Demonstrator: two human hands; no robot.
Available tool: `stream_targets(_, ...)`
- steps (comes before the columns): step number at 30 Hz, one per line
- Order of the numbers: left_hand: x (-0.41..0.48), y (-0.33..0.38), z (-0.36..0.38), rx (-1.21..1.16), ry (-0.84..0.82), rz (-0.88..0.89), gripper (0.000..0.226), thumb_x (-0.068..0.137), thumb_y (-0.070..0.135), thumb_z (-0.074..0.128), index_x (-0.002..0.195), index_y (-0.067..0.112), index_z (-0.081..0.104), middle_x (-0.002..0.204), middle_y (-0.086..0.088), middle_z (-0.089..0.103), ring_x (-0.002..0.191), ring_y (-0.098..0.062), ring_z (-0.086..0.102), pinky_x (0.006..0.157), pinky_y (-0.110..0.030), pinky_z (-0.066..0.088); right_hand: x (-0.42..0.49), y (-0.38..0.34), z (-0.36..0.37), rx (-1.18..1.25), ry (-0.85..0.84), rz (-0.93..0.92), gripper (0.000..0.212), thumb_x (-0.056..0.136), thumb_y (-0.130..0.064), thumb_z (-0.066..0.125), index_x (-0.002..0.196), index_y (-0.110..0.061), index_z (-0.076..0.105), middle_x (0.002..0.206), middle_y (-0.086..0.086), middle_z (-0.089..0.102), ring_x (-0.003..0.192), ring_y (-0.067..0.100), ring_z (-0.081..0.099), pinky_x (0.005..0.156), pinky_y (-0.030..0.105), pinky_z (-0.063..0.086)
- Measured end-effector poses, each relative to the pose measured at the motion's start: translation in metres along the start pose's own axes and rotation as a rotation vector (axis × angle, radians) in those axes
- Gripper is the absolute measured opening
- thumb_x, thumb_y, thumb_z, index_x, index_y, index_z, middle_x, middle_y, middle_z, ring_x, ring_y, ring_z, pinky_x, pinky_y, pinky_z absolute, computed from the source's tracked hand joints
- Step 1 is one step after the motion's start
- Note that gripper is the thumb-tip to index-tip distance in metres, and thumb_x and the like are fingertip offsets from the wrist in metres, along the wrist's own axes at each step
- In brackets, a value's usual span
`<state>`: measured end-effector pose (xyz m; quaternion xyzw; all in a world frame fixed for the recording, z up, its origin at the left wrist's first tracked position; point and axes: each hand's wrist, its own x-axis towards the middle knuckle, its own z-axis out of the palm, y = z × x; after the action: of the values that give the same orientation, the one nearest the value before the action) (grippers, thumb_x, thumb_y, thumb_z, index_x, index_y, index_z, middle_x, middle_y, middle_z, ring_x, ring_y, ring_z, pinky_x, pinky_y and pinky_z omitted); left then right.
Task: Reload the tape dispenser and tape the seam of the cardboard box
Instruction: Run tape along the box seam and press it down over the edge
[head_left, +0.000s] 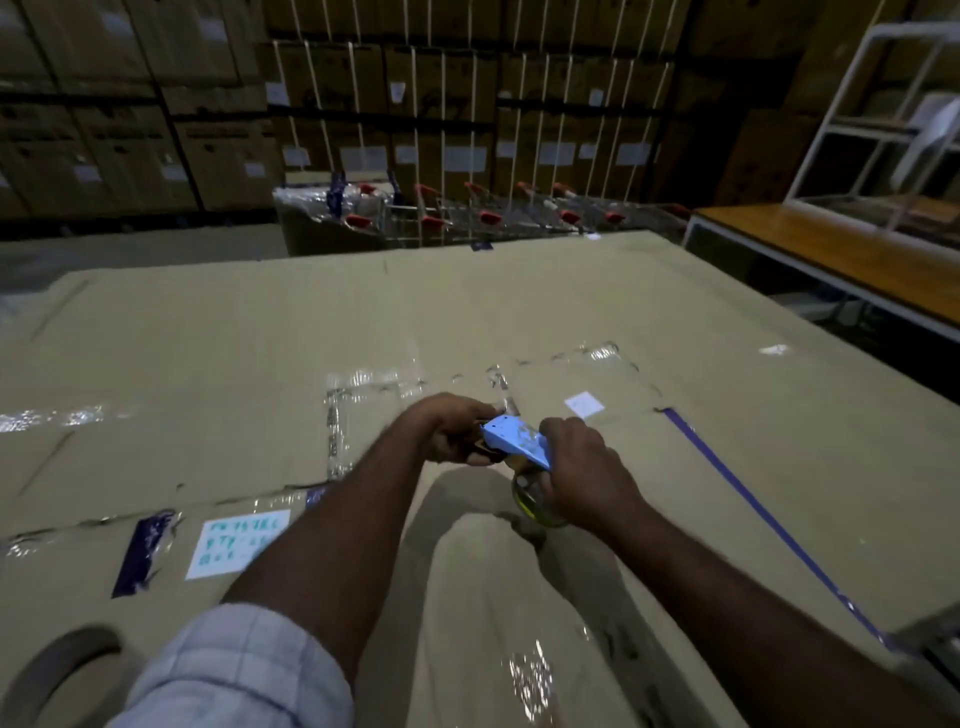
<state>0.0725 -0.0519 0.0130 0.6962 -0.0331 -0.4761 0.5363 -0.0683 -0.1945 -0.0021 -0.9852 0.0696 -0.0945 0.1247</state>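
A blue tape dispenser (514, 439) is held just above a large flat cardboard box (519, 312). My left hand (449, 428) grips its front end from the left. My right hand (584, 467) closes over its rear, where a clear tape roll (530, 501) sits under my fingers. A seam (249, 501) with old clear tape runs across the box left of my arms. The dispenser's underside is hidden.
An empty cardboard tape core (57, 670) lies at the lower left corner. A white label (236, 543) and blue tape strips mark the box. Shopping carts (493, 213) and stacked cartons stand behind. A wooden table (852, 265) stands at right.
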Motion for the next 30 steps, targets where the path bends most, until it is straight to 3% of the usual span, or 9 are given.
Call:
stream_targets(3,-0.023,-0.007,0.008,0.163,-0.028,-0.032,0.040,0.102,0.031,0.039,0.086,0.003,0.063,0.060,-0.010,0.072,0.047,-0.012,0.067,0.043,-0.019,0.052,-0.039,-0.014,0.013,0.021,0.012,0.090,0.053,0.079,-0.039,0.064,0.122,-0.014,0.044,0.112,0.011,0.043,0.102,0.035,0.046,0.076,0.043,0.047)
stream_targets(8,-0.059,-0.035,0.007,0.246,-0.113,-0.050,0.033,0.103,0.019,0.035,0.102,0.002,0.064,0.079,-0.011,0.075,0.069,-0.019,0.072,0.063,-0.024,0.058,-0.093,-0.051,0.015,0.222,0.030,0.224,0.040,0.075,-0.037,0.063,0.105,-0.014,0.050,0.105,0.007,0.041,0.102,0.032,0.044,0.076,0.039,0.046)
stream_targets(12,-0.096,-0.063,0.000,0.274,-0.233,-0.028,0.032,0.102,0.008,0.033,0.112,0.007,0.064,0.097,-0.011,0.075,0.090,-0.024,0.071,0.084,-0.034,0.055,-0.131,-0.077,0.015,0.284,-0.007,0.306,0.043,0.075,-0.036,0.063,0.108,-0.014,0.046,0.107,0.010,0.050,0.102,0.035,0.052,0.078,0.039,0.045)
stream_targets(16,-0.128,-0.093,0.001,0.322,-0.215,-0.079,0.031,0.099,0.003,0.038,0.124,-0.003,0.057,0.118,-0.025,0.063,0.101,-0.033,0.065,0.094,-0.042,0.051,-0.174,-0.100,0.018,0.347,-0.096,0.305,0.044,0.076,-0.039,0.063,0.106,-0.017,0.039,0.102,0.007,0.056,0.093,0.033,0.060,0.067,0.035,0.044)
stream_targets(18,-0.143,-0.111,0.010,0.432,-0.130,-0.116,0.027,0.097,0.000,0.045,0.119,-0.001,0.061,0.111,-0.021,0.067,0.095,-0.031,0.068,0.091,-0.043,0.054,-0.201,-0.112,0.019,0.368,-0.120,0.286,0.044,0.077,-0.041,0.063,0.106,-0.019,0.038,0.101,0.006,0.056,0.092,0.031,0.061,0.067,0.035,0.045)
stream_targets(21,-0.161,-0.139,0.030,0.841,0.095,-0.096,0.025,0.087,-0.004,0.058,0.106,0.007,0.070,0.095,-0.013,0.073,0.081,-0.028,0.070,0.079,-0.040,0.061,-0.240,-0.128,0.021,0.419,-0.187,0.267,0.050,0.077,-0.048,0.065,0.110,-0.021,0.038,0.101,0.003,0.054,0.092,0.029,0.061,0.065,0.033,0.043)
stream_targets(24,-0.177,-0.168,0.046,1.125,0.143,-0.101,0.030,0.081,-0.004,0.063,0.108,0.007,0.069,0.105,-0.016,0.073,0.078,-0.022,0.066,0.070,-0.035,0.060,-0.273,-0.142,0.030,0.462,-0.231,0.261,0.053,0.075,-0.054,0.063,0.110,-0.022,0.038,0.104,0.002,0.054,0.094,0.028,0.061,0.070,0.035,0.049)
stream_targets(27,-0.197,-0.193,0.054,1.086,0.195,-0.085,0.028,0.083,-0.004,0.061,0.109,0.005,0.068,0.099,-0.014,0.071,0.073,-0.022,0.065,0.074,-0.040,0.060,-0.300,-0.155,0.036,0.491,-0.244,0.257,0.056,0.074,-0.055,0.063,0.112,-0.021,0.040,0.108,0.002,0.054,0.099,0.028,0.060,0.070,0.035,0.046)
stream_targets(30,-0.216,-0.215,0.062,1.071,0.229,-0.039,0.026,0.082,-0.003,0.058,0.102,0.009,0.070,0.090,-0.008,0.068,0.061,-0.012,0.061,0.062,-0.028,0.058,-0.327,-0.164,0.041,0.500,-0.243,0.274,0.058,0.072,-0.056,0.067,0.112,-0.021,0.044,0.108,0.001,0.056,0.099,0.025,0.060,0.069,0.033,0.045)
